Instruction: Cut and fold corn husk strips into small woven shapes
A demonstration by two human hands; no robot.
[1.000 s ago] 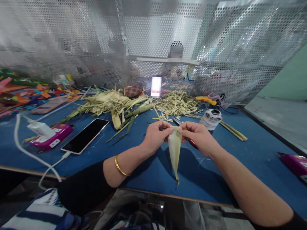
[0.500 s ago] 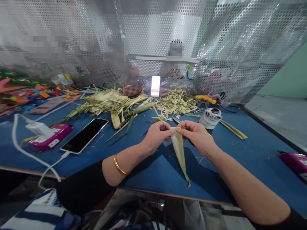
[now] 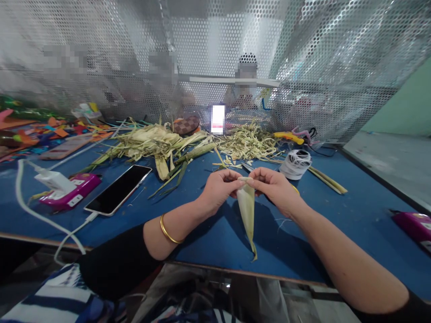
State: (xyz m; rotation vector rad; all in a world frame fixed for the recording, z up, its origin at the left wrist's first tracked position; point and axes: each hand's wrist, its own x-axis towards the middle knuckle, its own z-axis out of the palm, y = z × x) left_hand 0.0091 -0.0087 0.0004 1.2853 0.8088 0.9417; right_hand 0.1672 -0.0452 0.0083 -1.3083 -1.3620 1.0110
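A pale green corn husk point(image 3: 247, 208) hangs from both hands, its wide end up and its narrow, curled tip pointing down towards the table's front edge. My left hand point(image 3: 220, 188) pinches the top left corner between thumb and fingers. On the other side my right hand point(image 3: 274, 188) pinches the top right corner, thumb close to the left thumb. The top edge looks folded over between the thumbs. Just behind the right hand, scissors point(image 3: 248, 168) lie on the table, partly hidden, with a bit of yellow handle showing past the wrist.
Behind the hands lie a heap of corn husks point(image 3: 151, 141) and a pile of shredded strips point(image 3: 249, 142). A roll of white string point(image 3: 296, 164) stands at right. On the left are a phone point(image 3: 118, 190) on a cable and a purple power strip point(image 3: 72, 193). Perforated mesh point(image 3: 208, 40) closes the back.
The husk's hanging tip has swung a little to the left, and its broad face now turns more towards me. Both hands keep their pinch in nearly the same place.
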